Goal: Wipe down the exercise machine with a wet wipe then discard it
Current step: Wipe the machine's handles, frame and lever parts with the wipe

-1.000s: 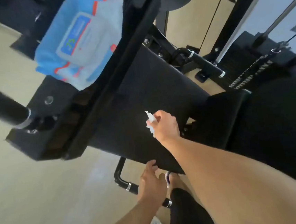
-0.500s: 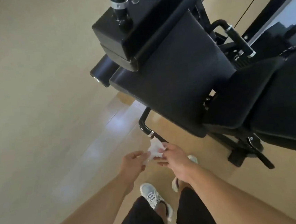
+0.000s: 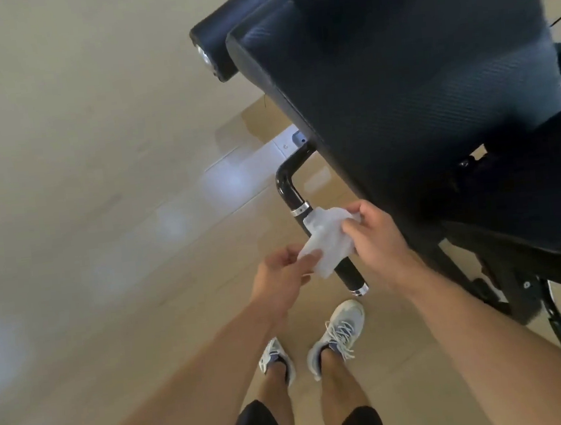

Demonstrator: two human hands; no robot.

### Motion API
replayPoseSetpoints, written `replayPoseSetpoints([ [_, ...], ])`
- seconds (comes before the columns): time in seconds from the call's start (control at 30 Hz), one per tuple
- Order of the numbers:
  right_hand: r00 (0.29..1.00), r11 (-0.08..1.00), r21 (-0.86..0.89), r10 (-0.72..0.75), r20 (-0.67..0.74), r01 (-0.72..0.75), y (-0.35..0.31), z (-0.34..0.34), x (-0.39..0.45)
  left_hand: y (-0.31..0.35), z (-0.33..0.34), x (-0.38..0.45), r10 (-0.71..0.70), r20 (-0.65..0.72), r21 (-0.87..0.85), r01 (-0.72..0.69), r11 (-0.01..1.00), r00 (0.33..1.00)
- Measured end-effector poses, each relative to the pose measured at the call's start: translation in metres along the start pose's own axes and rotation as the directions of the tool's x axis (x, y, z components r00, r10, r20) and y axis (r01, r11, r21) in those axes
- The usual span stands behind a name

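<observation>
Pale flooring (image 3: 96,161) is lying beneath; both hands, left hand (image 3: 283,273) and right hand (image 3: 373,234), are each pinching the wet wipe (image 3: 327,245), spreading it over the machine's handle (image 3: 348,274), probably for wrapping.

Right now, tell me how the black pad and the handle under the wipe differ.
The black pad is a broad, flat, textured cushion; the handle is a thin round bar with chrome rings. The pad is bare and untouched; the handle is partly draped by the wet wipe, which the left hand and right hand both hold. Both are black parts of the same machine.
</observation>
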State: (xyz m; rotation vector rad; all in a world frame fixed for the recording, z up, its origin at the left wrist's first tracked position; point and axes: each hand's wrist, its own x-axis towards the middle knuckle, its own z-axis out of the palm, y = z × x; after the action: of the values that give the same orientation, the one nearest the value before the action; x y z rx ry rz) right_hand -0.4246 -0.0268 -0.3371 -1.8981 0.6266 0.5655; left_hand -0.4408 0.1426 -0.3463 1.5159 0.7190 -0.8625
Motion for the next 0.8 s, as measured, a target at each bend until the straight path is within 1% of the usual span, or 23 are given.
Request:
replayPoseSetpoints([
  [0.03, 0.998, 0.998, -0.065, -0.029, -0.062, 0.025, 0.004, 0.002, 0.003, -0.006, 0.002, 0.001, 0.019, -0.006, 0.018, -0.019, 1.0, 1.0],
  [0.07, 0.982, 0.991, -0.119, -0.079, -0.17, 0.06, 0.006, 0.003, 0.003, -0.011, 0.005, 0.001, 0.041, -0.018, 0.033, -0.04, 0.999, 0.999],
  [0.1, 0.947, 0.983, -0.151, -0.146, -0.286, 0.107, 0.008, 0.006, 0.002, -0.013, 0.007, 0.001, 0.068, -0.043, 0.048, -0.066, 0.997, 0.997],
  [0.13, 0.908, 0.969, -0.17, -0.23, -0.351, 0.18, 0.007, 0.01, -0.002, -0.013, 0.007, 0.001, 0.099, -0.076, 0.053, -0.096, 0.994, 0.992],
  [0.17, 0.893, 0.946, -0.197, -0.311, -0.325, 0.257, 0.007, 0.016, -0.006, -0.013, 0.006, 0.002, 0.121, -0.111, 0.044, -0.116, 0.992, 0.986],
  [0.2, 0.898, 0.918, -0.227, -0.375, -0.23, 0.325, 0.007, 0.026, -0.011, -0.012, 0.004, 0.002, 0.129, -0.144, 0.017, -0.128, 0.992, 0.981],
  [0.23, 0.909, 0.895, -0.251, -0.404, -0.104, 0.369, 0.006, 0.038, -0.015, -0.012, 0.001, 0.003, 0.134, -0.167, -0.003, -0.136, 0.991, 0.977],
  [0.27, 0.917, 0.882, -0.276, -0.398, 0.003, 0.383, 0.008, 0.05, -0.016, -0.014, -0.001, 0.005, 0.138, -0.188, -0.012, -0.143, 0.99, 0.972],
  [0.3, 0.922, 0.872, -0.306, -0.384, 0.052, 0.381, 0.012, 0.059, -0.015, -0.018, -0.003, 0.006, 0.139, -0.208, -0.011, -0.144, 0.989, 0.968],
  [0.33, 0.928, 0.868, -0.339, -0.369, 0.046, 0.362, 0.015, 0.066, -0.011, -0.021, -0.004, 0.005, 0.143, -0.235, -0.001, -0.147, 0.989, 0.961],
  [0.43, 0.929, 0.835, -0.463, -0.365, -0.06, 0.298, 0.017, 0.069, 0.002, -0.026, -0.004, 0.002, 0.196, -0.284, 0.083, -0.18, 0.98, 0.939],
  [0.47, 0.922, 0.831, -0.468, -0.378, -0.078, 0.302, 0.014, 0.068, 0.003, -0.025, -0.003, 0.0, 0.213, -0.28, 0.107, -0.19, 0.976, 0.936],
  [0.6, 0.895, 0.849, -0.376, -0.435, -0.095, 0.372, -0.002, 0.065, 0.004, -0.021, -0.003, -0.003, 0.277, -0.27, 0.164, -0.24, 0.957, 0.922],
  [0.67, 0.915, 0.855, -0.386, -0.399, -0.063, 0.347, 0.007, 0.06, 0.002, -0.011, 0.002, -0.007, 0.34, -0.284, 0.229, -0.28, 0.932, 0.897],
  [0.7, 0.933, 0.864, -0.399, -0.357, -0.054, 0.308, 0.019, 0.056, -0.002, -0.005, 0.004, -0.009, 0.377, -0.279, 0.264, -0.307, 0.915, 0.884],
  [0.77, 0.961, 0.868, -0.444, -0.271, -0.05, 0.222, 0.052, 0.048, -0.018, 0.008, 0.008, -0.011, 0.463, -0.229, 0.363, -0.366, 0.857, 0.856],
  [0.8, 0.969, 0.853, -0.487, -0.241, -0.048, 0.188, 0.067, 0.043, -0.027, 0.014, 0.007, -0.01, 0.495, -0.182, 0.448, -0.377, 0.811, 0.849],
])
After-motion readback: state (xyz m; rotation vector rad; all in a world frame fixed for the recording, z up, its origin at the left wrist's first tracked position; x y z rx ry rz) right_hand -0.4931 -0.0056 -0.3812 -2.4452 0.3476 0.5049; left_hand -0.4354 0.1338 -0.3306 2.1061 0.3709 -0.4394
